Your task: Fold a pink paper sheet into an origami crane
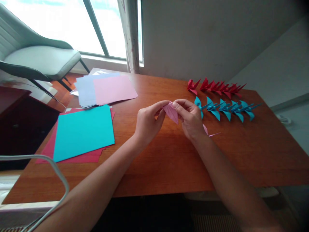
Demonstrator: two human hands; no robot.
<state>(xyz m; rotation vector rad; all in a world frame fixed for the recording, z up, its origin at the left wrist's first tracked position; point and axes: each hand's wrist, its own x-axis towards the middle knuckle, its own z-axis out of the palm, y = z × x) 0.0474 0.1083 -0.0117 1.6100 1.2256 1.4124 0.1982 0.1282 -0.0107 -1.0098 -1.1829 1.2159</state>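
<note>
My left hand [147, 121] and my right hand [190, 118] are raised just above the middle of the wooden table [169, 161]. Both pinch a small folded piece of pink paper [171, 112] between thumb and fingers. A thin pink point [212, 133] of the same paper sticks out behind my right wrist. To the right of my hands lies a row of several folded blue paper cranes [227, 109]. Behind them is a row of several red paper cranes [216, 86].
A turquoise sheet [83, 132] lies on a stack of red sheets [47, 151] at the table's left. Farther back is a stack of pink [113, 89] and pale blue sheets [84, 91]. A grey chair [36, 59] stands by the window. A grey cable [48, 167] curves at lower left.
</note>
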